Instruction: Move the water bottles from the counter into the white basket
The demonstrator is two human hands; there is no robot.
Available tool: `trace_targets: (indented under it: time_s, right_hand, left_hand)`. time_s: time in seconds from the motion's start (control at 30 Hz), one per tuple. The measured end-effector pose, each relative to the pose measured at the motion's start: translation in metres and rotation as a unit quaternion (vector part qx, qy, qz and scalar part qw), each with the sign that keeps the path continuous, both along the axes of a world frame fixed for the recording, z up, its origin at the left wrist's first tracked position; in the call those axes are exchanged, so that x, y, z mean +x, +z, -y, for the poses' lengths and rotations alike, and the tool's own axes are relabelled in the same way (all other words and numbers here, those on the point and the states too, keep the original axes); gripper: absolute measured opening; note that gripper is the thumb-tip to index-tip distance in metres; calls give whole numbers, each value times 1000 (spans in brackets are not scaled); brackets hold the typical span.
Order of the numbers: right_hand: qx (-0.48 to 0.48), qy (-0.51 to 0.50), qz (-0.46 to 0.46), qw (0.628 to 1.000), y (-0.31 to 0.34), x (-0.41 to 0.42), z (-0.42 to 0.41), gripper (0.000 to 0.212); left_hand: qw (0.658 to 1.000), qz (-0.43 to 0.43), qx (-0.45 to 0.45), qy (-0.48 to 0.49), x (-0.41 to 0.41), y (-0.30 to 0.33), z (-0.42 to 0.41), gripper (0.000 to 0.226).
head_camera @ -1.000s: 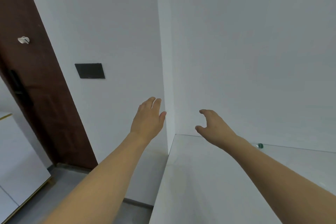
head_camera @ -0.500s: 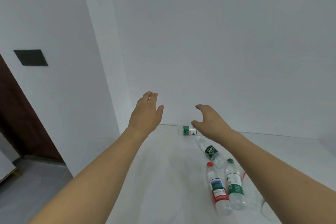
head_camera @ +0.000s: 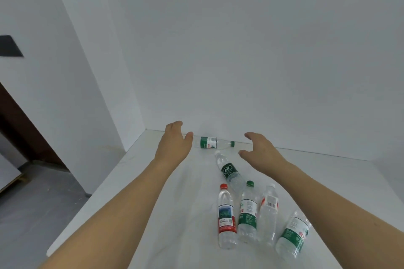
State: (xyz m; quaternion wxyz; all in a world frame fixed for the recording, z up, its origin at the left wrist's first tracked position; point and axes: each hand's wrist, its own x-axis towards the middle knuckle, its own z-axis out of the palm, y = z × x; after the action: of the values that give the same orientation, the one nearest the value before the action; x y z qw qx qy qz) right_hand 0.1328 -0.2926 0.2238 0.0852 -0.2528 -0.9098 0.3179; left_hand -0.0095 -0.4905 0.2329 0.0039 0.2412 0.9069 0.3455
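As the view swung right, six bottles (head_camera: 227, 216) appeared lower-center on the surface (head_camera: 170, 214), both hands (head_camera: 175, 144) spread empty; no basket visible yet.

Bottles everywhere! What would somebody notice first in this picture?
Probably the bottles lying on the white counter: four side by side near the front, one behind them, one by the back wall. Then the left hand and right hand, open, empty, above the counter.
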Motion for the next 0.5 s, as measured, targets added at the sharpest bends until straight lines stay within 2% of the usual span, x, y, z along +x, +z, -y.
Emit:
trace_targets:
  time_s: [0.23,0.37,0.5]
  right_hand:
    - [-53,2,42,998,-43,-9,-83,67]
    - [-98,8,95,991,-81,-33,-106,69]
    - [-132,4,145,981,-121,-80,-108,62]
  left_hand:
    - [993,91,-51,50,3,-43,-61,56]
    - [988,78,-131,-3,-13,-59,-74,55]
    - [975,58,-211,-32,-74,-68,-85,53]
